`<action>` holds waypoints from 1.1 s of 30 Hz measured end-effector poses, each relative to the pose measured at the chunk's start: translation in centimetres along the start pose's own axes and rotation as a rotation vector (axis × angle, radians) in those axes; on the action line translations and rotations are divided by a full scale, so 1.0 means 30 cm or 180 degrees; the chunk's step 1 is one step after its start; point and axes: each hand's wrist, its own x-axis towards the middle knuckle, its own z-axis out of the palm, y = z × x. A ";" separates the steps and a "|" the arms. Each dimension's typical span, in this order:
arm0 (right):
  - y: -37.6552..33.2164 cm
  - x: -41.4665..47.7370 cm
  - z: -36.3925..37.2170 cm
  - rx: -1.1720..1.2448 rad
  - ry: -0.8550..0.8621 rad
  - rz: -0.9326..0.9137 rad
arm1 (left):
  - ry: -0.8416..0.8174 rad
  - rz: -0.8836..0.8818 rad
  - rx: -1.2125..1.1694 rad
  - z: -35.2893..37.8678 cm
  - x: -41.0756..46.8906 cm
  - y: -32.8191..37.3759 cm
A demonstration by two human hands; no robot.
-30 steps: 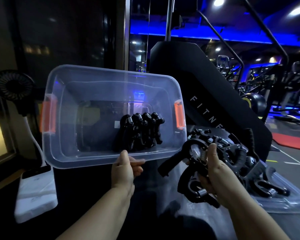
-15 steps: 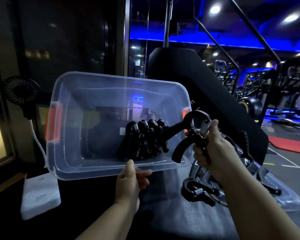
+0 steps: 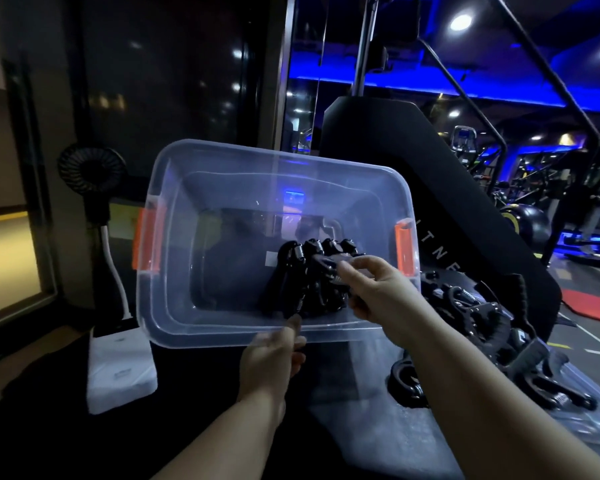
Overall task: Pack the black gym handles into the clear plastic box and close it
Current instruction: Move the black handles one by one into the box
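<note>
A small fan [image 3: 90, 171] and a white block [image 3: 118, 362] stood at frame left, with loose handles [image 3: 482, 327] heaped at lower right. At centre, the left hand [image 3: 274, 355] gripped the near rim of the tilted clear box [image 3: 222, 188]. The right hand [image 3: 378, 292] pinched one handle [image 3: 321, 263] inside.

I get a dim feed — blue strips [image 3: 413, 86] and ceiling spots [image 3: 460, 22] glow at the back, the foreground is murky, the right hand [image 3: 371, 289] blurs, edges bend.

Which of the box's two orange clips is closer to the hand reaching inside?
The right-end clip, just above the right hand; the other clip sits at the far left end of the box.
</note>
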 end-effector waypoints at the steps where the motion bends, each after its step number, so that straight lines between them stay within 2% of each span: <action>1: 0.019 0.011 0.013 -0.0082 0.0032 -0.0087 | 0.0076 0.0058 0.0082 -0.010 0.000 -0.003; 3: 0.062 0.036 0.034 -0.0427 0.0090 -0.0320 | 0.0133 0.0176 0.0147 -0.030 -0.004 -0.010; 7: 0.112 0.067 0.062 -0.1658 0.0181 -0.0637 | 0.0191 0.0243 0.0234 -0.063 -0.011 -0.023; 14: 0.140 0.119 0.117 -0.2990 -0.0289 -0.1282 | 0.0205 0.0477 -0.0079 -0.081 -0.018 -0.029; 23: 0.161 0.225 0.245 -0.3854 -0.0817 -0.1367 | 0.0190 0.0698 -0.0134 -0.093 0.009 -0.058; 27: 0.163 0.271 0.285 -0.4331 -0.1082 -0.1113 | 0.0175 0.0724 -0.0066 -0.101 0.017 -0.062; 33: 0.157 0.295 0.333 -0.5003 -0.0957 -0.1345 | 0.0268 0.0755 -0.0027 -0.107 0.028 -0.074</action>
